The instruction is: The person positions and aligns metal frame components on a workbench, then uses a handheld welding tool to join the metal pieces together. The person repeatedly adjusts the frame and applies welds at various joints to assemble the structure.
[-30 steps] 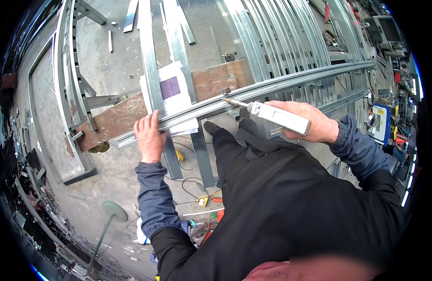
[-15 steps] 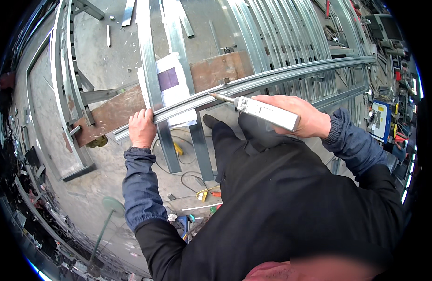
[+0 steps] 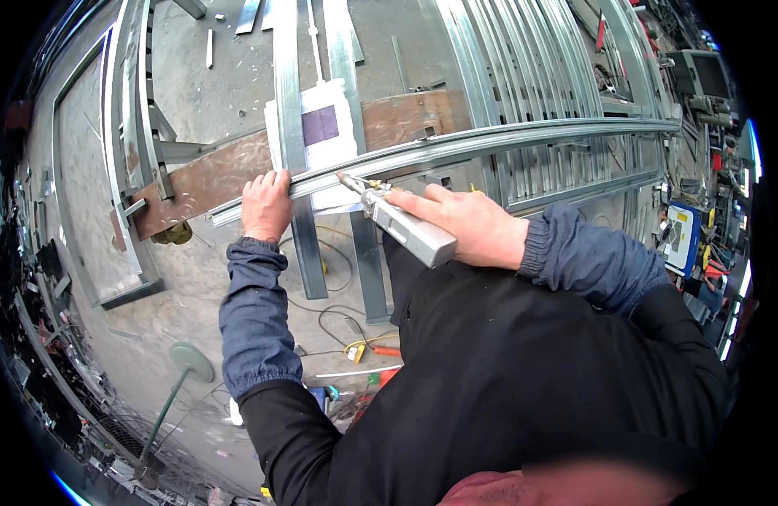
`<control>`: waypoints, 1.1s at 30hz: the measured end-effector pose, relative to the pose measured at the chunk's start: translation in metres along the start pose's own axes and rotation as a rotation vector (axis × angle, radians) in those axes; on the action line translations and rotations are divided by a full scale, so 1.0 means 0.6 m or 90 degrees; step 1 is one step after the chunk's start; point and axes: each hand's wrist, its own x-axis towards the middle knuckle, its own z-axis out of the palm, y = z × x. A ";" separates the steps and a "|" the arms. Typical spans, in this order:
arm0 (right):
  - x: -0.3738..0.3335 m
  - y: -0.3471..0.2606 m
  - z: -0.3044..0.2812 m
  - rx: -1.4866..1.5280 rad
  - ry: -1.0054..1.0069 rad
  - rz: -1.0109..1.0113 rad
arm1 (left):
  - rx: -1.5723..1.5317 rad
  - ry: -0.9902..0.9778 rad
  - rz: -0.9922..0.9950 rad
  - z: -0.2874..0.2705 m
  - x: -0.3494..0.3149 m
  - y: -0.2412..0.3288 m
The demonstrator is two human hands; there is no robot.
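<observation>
A long curved metal rail (image 3: 507, 143) runs across the view from lower left to upper right. My left hand (image 3: 266, 205) grips its near edge, fingers curled over the top. My right hand (image 3: 472, 223) is closed around a grey hand-held tool (image 3: 408, 229) with a thin metal nozzle and brass fitting. The nozzle tip (image 3: 345, 178) touches the rail just right of my left hand. A white sheet with a purple patch (image 3: 321, 126) lies under the rail.
A rusty brown steel plate (image 3: 212, 179) supports the rail. Upright metal channels (image 3: 288, 101) cross beneath it. Stacked curved rails (image 3: 532, 59) fill the upper right. Cables and small tools (image 3: 355, 350) lie on the concrete floor, beside a green round-based stand (image 3: 191, 361).
My right hand and the tool have slid left along the rail, bringing the nozzle close to my left hand. My left hand keeps its hold on the rail.
</observation>
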 end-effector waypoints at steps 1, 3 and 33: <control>0.006 -0.005 0.010 -0.003 0.001 -0.009 | -0.010 -0.014 -0.004 -0.009 0.001 0.001; 0.016 -0.019 0.016 -0.003 -0.026 -0.001 | -0.032 -0.042 -0.010 -0.025 0.005 0.008; 0.042 -0.038 0.057 -0.072 -0.015 -0.001 | 0.006 0.013 -0.008 0.003 0.002 0.004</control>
